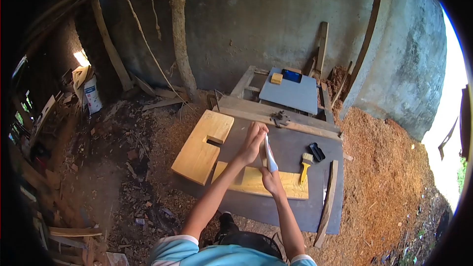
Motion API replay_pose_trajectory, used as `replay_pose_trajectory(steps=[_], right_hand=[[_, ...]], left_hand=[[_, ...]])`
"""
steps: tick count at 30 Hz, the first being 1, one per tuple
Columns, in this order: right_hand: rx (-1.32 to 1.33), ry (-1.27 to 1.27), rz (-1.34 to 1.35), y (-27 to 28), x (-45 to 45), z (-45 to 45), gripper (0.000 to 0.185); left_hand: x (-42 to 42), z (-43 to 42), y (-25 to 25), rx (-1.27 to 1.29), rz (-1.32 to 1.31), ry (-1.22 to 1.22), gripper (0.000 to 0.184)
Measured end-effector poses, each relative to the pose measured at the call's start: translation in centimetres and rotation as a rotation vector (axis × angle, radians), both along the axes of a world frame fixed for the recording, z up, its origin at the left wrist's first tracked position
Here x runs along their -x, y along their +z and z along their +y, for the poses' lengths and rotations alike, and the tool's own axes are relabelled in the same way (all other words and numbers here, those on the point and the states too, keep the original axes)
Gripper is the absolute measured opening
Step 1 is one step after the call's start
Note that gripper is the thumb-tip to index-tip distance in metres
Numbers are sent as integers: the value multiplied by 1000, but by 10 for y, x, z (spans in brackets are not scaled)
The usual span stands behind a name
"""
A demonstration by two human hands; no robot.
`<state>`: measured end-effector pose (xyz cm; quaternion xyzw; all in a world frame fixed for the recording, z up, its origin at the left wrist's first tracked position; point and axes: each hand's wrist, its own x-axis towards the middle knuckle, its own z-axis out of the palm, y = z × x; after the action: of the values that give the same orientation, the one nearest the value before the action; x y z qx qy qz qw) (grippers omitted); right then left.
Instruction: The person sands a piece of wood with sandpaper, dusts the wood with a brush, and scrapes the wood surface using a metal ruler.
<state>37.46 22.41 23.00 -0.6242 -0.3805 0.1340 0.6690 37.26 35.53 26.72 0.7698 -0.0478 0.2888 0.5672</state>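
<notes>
My left hand (253,140) is closed around the upper end of a slim white and bluish object (270,158), above the dark tabletop. At its lower end, my right hand (271,180) grips the same object, over a long yellowish board (290,183). What exactly the object is cannot be made out. A brush with a yellow handle (305,167) rests on the board's right part, its bristles pointing away from me. Just beyond it lies a small open black case (317,152). To the left sits a thick wooden piece with a notch (197,153).
A narrow wooden strip (328,202) lies along the table's right edge. Small dark items (280,118) sit on the beam at the back. Behind it, a grey board (290,93) carries a phone (291,75) and a yellow block (276,78). Sawdust covers the ground at right.
</notes>
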Motion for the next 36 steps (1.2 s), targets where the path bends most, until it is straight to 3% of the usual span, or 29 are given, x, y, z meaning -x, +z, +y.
replay_pose_trajectory(steps=[2, 5, 9, 11, 13, 15, 16, 19, 23, 26, 30, 36], right_hand=[[-61, -78, -21, 11, 7, 12, 76], [-50, -114, -135, -41, -4, 16, 75], [164, -67, 143, -149, -34, -1, 71], [278, -49, 282, -175, -46, -9, 69], [144, -79, 98, -164, -51, -2, 66], [136, -42, 77, -155, -59, -3, 64], [97, -11, 51, -148, -61, -4, 64], [112, 39, 19, -114, -61, -15, 66], [217, 102, -56, -98, -65, -17, 66], [247, 91, -77, -53, -47, -7, 66], [87, 93, -55, 10, -27, -6, 68], [26, 110, -62, 37, -23, -2, 66]], left_hand=[[6, -5, 6, -17, -13, -3, 22], [10, 1, 3, -58, 14, 45, 31], [29, 10, 11, -162, 75, 86, 33], [35, 10, 19, -191, 128, 44, 30], [36, 12, 13, -305, 33, 161, 31], [32, 15, 5, -340, 21, 224, 34], [27, 19, 0, -301, -122, 279, 36], [30, 24, -3, -234, -195, 327, 35], [30, 5, -8, -110, -131, 489, 32], [25, -13, 1, -173, -205, 498, 32], [18, -18, 14, -218, -307, 514, 29], [17, -28, 6, -293, -272, 600, 29]])
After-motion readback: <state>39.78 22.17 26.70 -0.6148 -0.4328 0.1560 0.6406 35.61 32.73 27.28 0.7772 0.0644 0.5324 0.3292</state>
